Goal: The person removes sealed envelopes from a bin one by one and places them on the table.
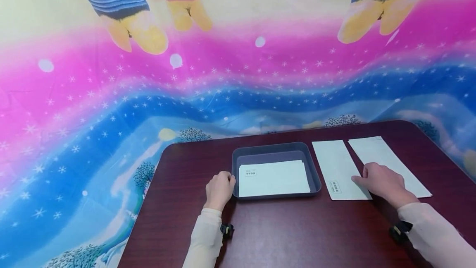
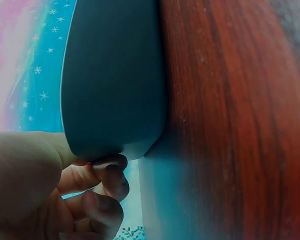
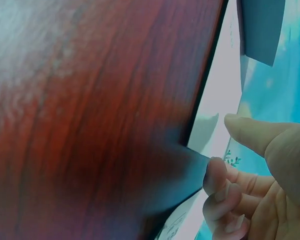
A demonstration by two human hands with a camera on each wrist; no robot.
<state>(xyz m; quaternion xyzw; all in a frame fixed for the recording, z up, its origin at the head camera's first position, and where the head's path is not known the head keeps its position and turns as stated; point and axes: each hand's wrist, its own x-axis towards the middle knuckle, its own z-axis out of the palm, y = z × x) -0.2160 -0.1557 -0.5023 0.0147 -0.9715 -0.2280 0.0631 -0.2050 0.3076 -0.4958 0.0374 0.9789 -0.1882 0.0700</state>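
Note:
A dark grey tray (image 1: 265, 152) stands on the table, holding a stack of white envelopes (image 1: 275, 180) with a small printed box at one corner. My left hand (image 1: 219, 188) is at its left end; in the left wrist view, thumb and fingers pinch the tray's wall (image 2: 115, 75). To the right lie two stacks of envelopes, a nearer one (image 1: 334, 162) with a printed box and a farther-right one (image 1: 383, 156). Over the gap between them is my right hand (image 1: 384, 182), its thumb apart from the loosely bent fingers (image 3: 225, 200), with nothing between them.
The dark red wooden table (image 1: 275, 235) has rounded far corners. Behind it hangs a colourful printed cloth (image 1: 238, 73). A black wrist camera (image 1: 399, 231) is strapped to the right sleeve, another (image 1: 227, 230) to the left.

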